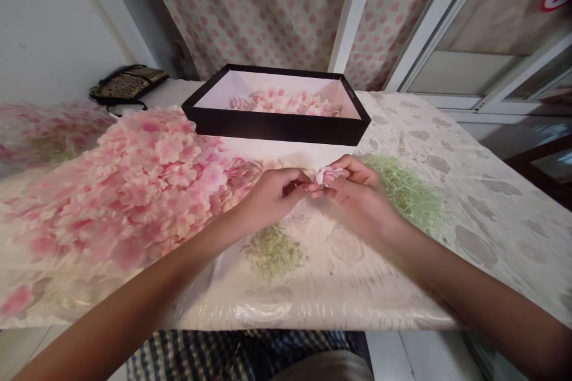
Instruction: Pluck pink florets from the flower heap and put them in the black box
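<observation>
- A black-rimmed box (277,130) sits on a table covered with a patterned cloth (473,190); pink blossoms (286,101) lie inside it.
- In front of the box, toward the wearer, two bare hands meet over the cloth.
- The right hand (364,196) pinches a small pale-pink flower (329,175) between thumb and fingers, just in front of the box.
- The left hand (272,193) has its thumb and forefinger pressed together beside that flower; whether anything thin is between them I cannot tell.
- Left of the box and reaching forward of it, a big heap (165,190) of pink blossoms spreads out.
- In front of the box, to its right, lies a green tangle (409,193); a smaller tuft (274,253) lies nearer the wearer, below the left hand.
- Left of the box, a dark patterned pouch (131,83).
- Behind the box, a pink-dotted curtain (259,6).
</observation>
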Available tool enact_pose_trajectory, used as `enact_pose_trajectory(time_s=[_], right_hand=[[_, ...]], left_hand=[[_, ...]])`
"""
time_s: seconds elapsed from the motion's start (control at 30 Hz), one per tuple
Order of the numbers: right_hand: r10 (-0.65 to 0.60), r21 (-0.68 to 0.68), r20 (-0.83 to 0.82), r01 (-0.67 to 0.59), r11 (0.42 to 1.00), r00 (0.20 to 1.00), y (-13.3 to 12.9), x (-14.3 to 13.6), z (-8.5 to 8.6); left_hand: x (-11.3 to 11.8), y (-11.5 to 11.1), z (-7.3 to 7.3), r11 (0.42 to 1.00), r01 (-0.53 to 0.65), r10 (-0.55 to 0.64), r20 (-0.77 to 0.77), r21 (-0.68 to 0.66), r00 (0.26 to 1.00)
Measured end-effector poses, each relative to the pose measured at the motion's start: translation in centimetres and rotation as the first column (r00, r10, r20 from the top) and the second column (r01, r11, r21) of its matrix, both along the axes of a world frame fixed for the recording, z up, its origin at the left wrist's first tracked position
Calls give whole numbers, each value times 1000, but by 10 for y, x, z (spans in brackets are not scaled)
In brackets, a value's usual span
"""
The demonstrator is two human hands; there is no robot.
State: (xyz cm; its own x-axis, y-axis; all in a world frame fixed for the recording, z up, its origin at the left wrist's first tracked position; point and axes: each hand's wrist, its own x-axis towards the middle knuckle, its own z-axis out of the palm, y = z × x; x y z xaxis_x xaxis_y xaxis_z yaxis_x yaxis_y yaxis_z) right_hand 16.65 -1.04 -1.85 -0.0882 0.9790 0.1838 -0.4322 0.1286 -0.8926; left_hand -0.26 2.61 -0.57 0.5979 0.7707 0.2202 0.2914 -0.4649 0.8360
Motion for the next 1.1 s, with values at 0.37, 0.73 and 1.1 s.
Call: enact_pose_trajectory(time_s=[0.37,0.73,1.1], right_hand=[[10,52,193,-21,998,981,13,22,4],[230,162,421,-323,932,877,11,27,13],[320,155,496,-445,882,807,11,36,15]], left_hand=[[-4,5,7,970,-13,51,150,-244,987],[-4,-4,13,988,147,-144,54,-51,988],[-7,-7,15,953,286,-285,-27,97,958]])
